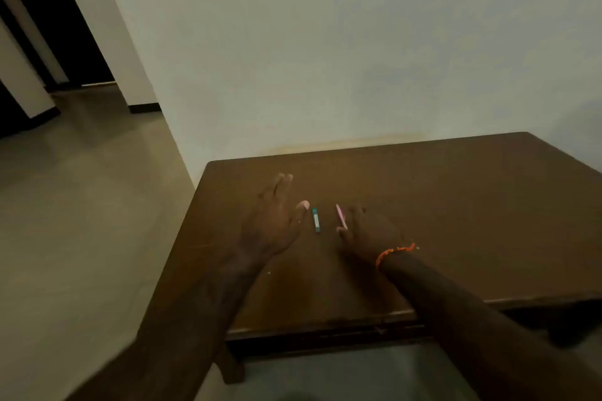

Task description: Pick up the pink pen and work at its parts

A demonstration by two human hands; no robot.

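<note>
Small teal stick point(316, 220) with an unreadable white label lies lengthwise, pointing away, on the brown wooden desk point(456, 198). Left hand point(277, 218) flat, fingers straight; right hand point(365, 231) pinches a slim pink stick point(340, 216).

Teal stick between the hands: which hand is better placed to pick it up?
Probably the left hand. Its fingers are straight and hold nothing, and its thumb tip lies right beside the teal stick on the table. The right hand is already touching the pink stick.
</note>
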